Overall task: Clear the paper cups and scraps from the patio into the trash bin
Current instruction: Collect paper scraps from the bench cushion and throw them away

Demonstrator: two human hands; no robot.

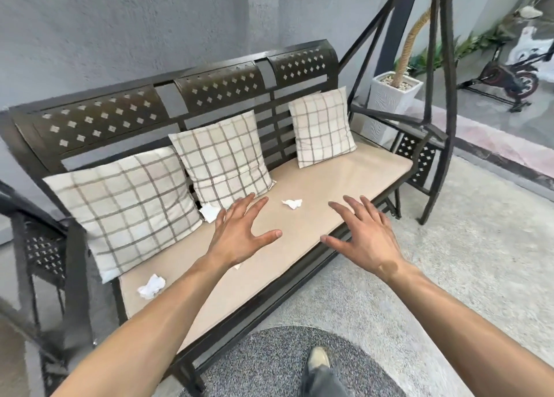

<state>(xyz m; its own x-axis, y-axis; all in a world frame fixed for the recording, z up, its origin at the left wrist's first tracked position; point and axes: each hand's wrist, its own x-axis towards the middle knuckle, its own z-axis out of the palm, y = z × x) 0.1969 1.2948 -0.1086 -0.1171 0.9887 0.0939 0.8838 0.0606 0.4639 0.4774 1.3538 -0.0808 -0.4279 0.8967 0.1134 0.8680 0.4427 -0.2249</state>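
Two bare hands out over the beige seat cushion (344, 171) of a dark metal swing bench (99, 117), both with fingers spread and straight, gripping nothing. Left hand (239, 234) above the middle of the cushion, fingertips close to the lower edge of the middle checked pillow (221, 159); right hand (364, 234) over the front edge of the seat, well apart from the left. Three crumpled white paper scraps in plain sight on the cushion: one scrap (292, 203) just beyond the left hand's fingertips, between the two hands; a second scrap (209, 211) tucked at the foot of the middle pillow, beside the left pillow (123, 207); a third scrap (151, 286) near the cushion's front left corner, just below the left pillow. A sliver of white (237, 266) peeking out under the left wrist, too hidden to tell what. Right pillow (322, 126) upright against the backrest at the far end. Below, a grey round rug (269, 363) with a shoe (318, 359) on it. Beyond the bench's right end, a white planter (392, 94) and an exercise bike (509, 76).
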